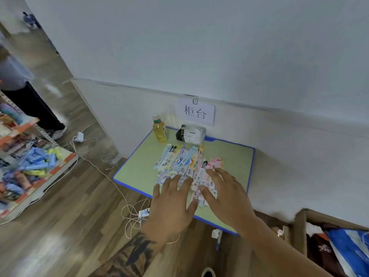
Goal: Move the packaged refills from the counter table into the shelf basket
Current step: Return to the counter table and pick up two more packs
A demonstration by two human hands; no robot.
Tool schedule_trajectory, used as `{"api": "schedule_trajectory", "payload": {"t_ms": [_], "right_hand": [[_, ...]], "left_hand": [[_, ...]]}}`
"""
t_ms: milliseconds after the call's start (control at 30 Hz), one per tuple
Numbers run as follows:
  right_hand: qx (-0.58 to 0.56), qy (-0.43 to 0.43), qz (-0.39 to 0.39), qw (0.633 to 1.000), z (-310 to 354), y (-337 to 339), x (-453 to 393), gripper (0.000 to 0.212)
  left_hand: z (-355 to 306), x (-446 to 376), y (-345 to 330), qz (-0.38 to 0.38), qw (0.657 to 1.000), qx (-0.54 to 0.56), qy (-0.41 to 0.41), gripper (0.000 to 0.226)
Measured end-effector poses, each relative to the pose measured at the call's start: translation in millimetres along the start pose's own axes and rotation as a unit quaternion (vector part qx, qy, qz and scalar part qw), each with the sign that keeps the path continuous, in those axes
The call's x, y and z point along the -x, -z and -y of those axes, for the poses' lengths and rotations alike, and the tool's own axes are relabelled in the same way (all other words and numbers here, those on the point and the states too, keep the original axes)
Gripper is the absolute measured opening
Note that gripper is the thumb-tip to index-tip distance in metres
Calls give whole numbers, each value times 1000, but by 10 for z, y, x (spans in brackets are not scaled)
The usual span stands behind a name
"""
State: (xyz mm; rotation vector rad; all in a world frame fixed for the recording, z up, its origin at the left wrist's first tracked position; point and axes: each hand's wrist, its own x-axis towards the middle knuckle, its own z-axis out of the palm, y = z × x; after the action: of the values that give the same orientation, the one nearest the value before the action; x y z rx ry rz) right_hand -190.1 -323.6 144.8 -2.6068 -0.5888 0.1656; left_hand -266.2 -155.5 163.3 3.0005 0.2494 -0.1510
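A pile of long, thin packaged refills (185,162) in pale blue, yellow and pink wrappers lies fanned out on the green counter table (139,166) with a blue rim. My left hand (171,202) hovers over the near end of the pile with fingers spread and straight. My right hand (225,192) is beside it on the right, fingers also spread, their tips over the packets. Neither hand holds a packet. The shelf baskets (36,158) with coloured goods stand at the far left.
A yellow drink bottle (159,129) and a black-and-white tissue pack (190,133) stand at the table's back edge under a paper sign (195,112). Cables (127,208) lie on the wooden floor. A person's legs (40,112) are at the left. A cardboard box (335,242) sits at the right.
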Motion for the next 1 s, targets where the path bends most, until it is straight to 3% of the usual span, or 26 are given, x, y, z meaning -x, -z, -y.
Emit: {"api": "schedule_trajectory", "payload": {"t_ms": [233,433,667,833,1000], "right_hand": [[15,-43,68,997,-446,-418,-615,59],[-13,-157,161,974,-874,-913,-851,51],[-67,-251,150,954,-755,-1282,-1251,43],[-14,-331,156,931,-585,-1504,-1569,44],[-48,-399,157,902,-522,-1651,-1665,26]], "left_hand": [[185,-641,-331,53,998,7,22,67],[275,-1052,-681,121,992,4,20,60],[307,-1599,-990,152,988,-15,-21,60],[446,-1948,-1061,194,979,-16,-63,59],[630,-2133,-1144,244,963,-15,-117,60]]}}
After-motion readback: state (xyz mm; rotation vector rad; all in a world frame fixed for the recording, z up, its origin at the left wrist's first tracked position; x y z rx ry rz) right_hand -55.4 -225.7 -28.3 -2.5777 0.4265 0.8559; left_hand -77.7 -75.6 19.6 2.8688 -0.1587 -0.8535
